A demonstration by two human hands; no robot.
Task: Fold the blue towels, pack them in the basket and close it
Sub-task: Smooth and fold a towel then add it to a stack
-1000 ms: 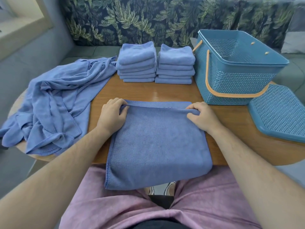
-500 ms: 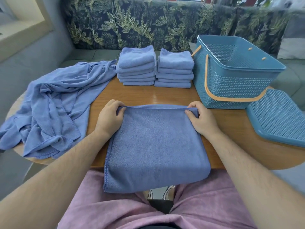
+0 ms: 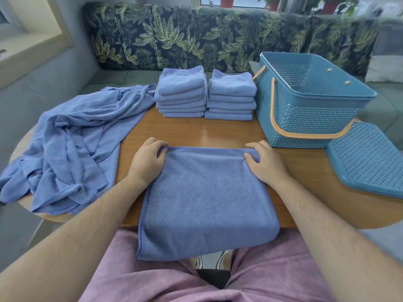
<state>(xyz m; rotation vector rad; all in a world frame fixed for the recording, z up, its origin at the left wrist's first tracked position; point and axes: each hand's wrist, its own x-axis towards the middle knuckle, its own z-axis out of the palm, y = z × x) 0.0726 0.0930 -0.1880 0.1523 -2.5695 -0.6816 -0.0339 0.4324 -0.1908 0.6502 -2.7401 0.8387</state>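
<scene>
I hold the towel (image 3: 207, 199) at the near edge of the worktop (image 3: 218, 134).
My left grip (image 3: 148, 162) and right grip (image 3: 267, 164) each pinch one far corner; the near part hangs over the edge.

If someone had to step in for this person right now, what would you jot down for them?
Left hand and right hand each pinch a far corner of the half-folded towel, which overhangs the table at its near edge.
Done: one folded stack and a second stack at the back.
Left: finish this towel, fold the loose pile on the left, pack everything into the open basket, fit the lid lying beside it.
</scene>
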